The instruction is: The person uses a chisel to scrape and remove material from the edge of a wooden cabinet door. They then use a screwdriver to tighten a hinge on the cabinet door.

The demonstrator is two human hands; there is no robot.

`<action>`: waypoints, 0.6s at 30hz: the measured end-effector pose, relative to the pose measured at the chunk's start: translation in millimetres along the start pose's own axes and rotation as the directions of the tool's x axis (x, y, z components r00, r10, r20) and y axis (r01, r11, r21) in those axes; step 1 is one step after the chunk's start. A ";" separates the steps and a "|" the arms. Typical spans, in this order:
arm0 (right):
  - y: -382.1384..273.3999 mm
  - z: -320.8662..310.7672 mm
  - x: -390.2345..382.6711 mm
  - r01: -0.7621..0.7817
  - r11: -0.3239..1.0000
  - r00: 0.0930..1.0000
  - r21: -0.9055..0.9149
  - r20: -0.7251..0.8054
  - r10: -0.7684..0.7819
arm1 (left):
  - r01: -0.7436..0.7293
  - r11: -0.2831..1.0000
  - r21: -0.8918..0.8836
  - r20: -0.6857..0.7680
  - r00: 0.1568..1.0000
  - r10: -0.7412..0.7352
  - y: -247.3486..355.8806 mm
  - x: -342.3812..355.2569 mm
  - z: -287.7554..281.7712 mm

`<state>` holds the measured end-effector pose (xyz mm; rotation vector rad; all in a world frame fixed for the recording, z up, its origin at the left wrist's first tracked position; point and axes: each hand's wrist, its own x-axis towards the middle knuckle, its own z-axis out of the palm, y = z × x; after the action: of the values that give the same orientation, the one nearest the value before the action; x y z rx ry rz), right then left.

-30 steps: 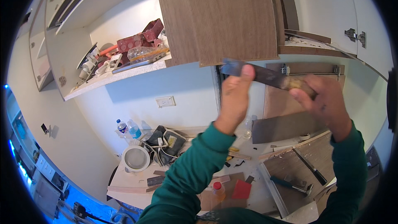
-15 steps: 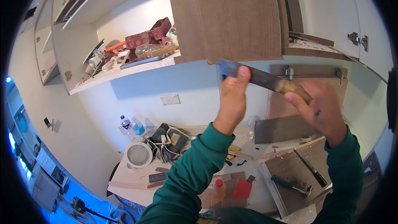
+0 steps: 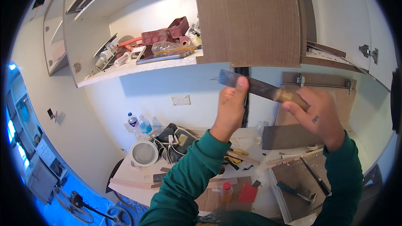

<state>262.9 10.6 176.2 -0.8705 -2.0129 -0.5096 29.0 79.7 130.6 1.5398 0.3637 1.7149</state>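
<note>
A broad-bladed knife (image 3: 260,87) with a dark, square-ended blade and a wooden handle is held up in front of the wall, below the brown cabinet door (image 3: 251,21). My right hand (image 3: 316,111) is wrapped round the handle. With its thumb laid on the blade near the tip, my left hand (image 3: 231,104) grips the other end; its fingers are partly hidden behind. The blade tilts slightly, its tip higher and to the left. A dark vertical strip (image 3: 246,111) on the wall shows just behind my left hand.
An open cabinet shelf (image 3: 138,70) at upper left holds red boxes (image 3: 155,37) and loose fittings. On the worktop lie a round light (image 3: 143,153), a grey power tool (image 3: 184,138), a red-capped bottle (image 3: 226,192) and a hammer (image 3: 296,191). A brown panel (image 3: 284,137) leans at the back.
The view has swung left, so the surroundings sit farther right and lower. Against the cabinet, both hands and the knife have shifted left, and more of the dark wall strip shows.
</note>
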 end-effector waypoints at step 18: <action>47.3 -60.1 -46.1 -0.279 0.945 0.960 -0.170 -0.053 0.274 | 0.119 0.989 -0.090 0.288 0.953 -0.089 -61.6 41.4 92.0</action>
<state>348.8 -13.2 171.8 -1.2264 -1.7993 -0.5416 138.8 122.8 139.0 1.6303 0.1982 1.3851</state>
